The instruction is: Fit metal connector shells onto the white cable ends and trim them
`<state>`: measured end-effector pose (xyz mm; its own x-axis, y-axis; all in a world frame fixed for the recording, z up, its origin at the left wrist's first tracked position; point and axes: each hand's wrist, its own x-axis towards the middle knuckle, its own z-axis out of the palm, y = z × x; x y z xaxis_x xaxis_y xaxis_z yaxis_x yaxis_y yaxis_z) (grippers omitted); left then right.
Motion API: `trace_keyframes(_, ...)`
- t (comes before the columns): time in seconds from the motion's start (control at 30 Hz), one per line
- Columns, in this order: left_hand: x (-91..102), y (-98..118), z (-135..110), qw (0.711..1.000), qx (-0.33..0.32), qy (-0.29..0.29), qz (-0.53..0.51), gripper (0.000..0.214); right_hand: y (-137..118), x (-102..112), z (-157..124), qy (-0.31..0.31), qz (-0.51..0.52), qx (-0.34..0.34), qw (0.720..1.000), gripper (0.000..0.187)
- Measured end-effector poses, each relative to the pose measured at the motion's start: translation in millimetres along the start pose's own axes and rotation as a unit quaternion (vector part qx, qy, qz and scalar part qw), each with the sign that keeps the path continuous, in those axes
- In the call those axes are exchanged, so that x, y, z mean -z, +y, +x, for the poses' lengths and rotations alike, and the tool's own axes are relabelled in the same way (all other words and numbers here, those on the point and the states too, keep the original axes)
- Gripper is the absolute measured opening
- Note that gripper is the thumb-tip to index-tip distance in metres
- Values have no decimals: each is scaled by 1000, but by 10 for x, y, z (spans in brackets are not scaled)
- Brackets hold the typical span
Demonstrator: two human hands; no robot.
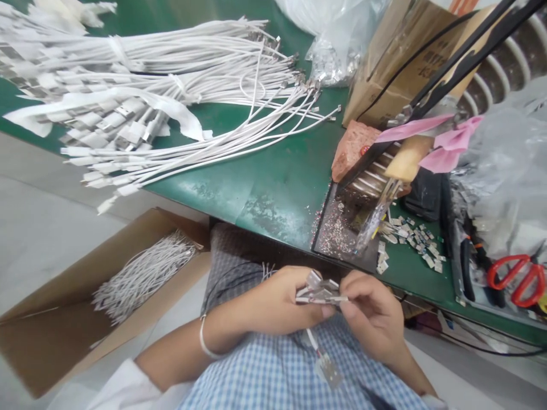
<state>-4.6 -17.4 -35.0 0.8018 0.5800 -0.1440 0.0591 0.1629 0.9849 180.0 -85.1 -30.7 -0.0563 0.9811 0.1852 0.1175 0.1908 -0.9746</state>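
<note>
Connectors (319,293) clasped in left hand's (282,304) curled fingers, right hand (374,313) (fingertips together) pinching end

Cables (213,48) are white, cloth (260,370) blue-and-white checked, held connectors (320,291) seemingly silver.

Left hand (280,304) and right hand (376,316) sit close together, fingers (361,285) curled, forearms (188,344) angled inward.

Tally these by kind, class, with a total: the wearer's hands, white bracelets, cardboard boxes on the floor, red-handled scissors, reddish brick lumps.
Hands: 2 (left hand, right hand)
White bracelet: 1
Floor cardboard box: 1
Red-handled scissors: 1
Reddish brick lump: 1
Total: 6
</note>
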Motion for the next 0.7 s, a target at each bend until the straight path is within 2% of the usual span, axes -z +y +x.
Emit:
trace_keyframes(0.17,19,64,-24,997,24,29,-65,24,18,12,-18,15,35,-40,998,14)
trace_keyframes(0.47,40,96,-4,998,17,34,-50,30,33,-25,2,14,57,-47,997,15)
trace_keyframes(0.57,51,142,8,997,27,43,-50,28,3,-23,7,52,45,-25,997,13)
trace_keyframes(0.7,83,193,26,998,39,35,-46,28,-32,21,-10,107,-14,46,993,11)
